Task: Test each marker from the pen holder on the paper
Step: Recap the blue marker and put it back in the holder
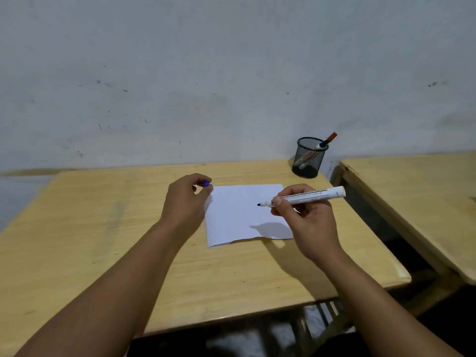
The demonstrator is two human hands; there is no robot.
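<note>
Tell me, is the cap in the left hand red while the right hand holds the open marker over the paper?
Not quite: the cap in the left hand is blue, as the head view shows. The right hand does hold the open marker over the paper.

A pale wooden table (103,228) carries two things — white paper (237,215) and, near its back-right corner, a black mesh pen holder (307,161).

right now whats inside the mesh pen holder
One marker with a red cap leans in the pen holder, its cap sticking out over the rim. Its barrel shows faintly through the mesh. The dark bottom hides whether anything small lies there.
</note>
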